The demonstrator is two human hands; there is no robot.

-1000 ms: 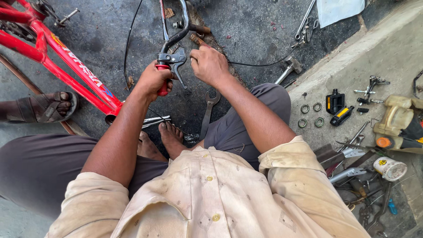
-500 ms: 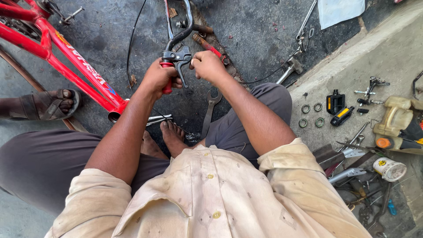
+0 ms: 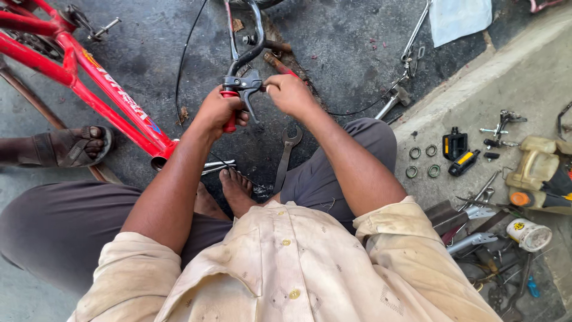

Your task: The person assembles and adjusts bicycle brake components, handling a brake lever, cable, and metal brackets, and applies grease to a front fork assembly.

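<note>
Two hands [image 3: 217, 110] [image 3: 292, 94] on handlebar [image 3: 253, 42], wrench [image 3: 286, 156] and red frame [image 3: 101, 89] nearby

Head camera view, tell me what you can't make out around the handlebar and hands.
- Red grip: mostly hidden inside the left hand.
- Right hand fingertips: hidden behind the brake lever, so what they pinch is unclear.
- Handlebar: cut off by the top edge.
- Small parts at lower right: too small to identify.

An open-air bicycle repair spot on the ground: a red bicycle frame [image 3: 101, 89] lies on stained dark pavement [image 3: 345, 53], a steel open-ended spanner [image 3: 286, 156], black pedals [image 3: 459, 152] and metal rings [image 3: 424, 161] scattered around.
</note>
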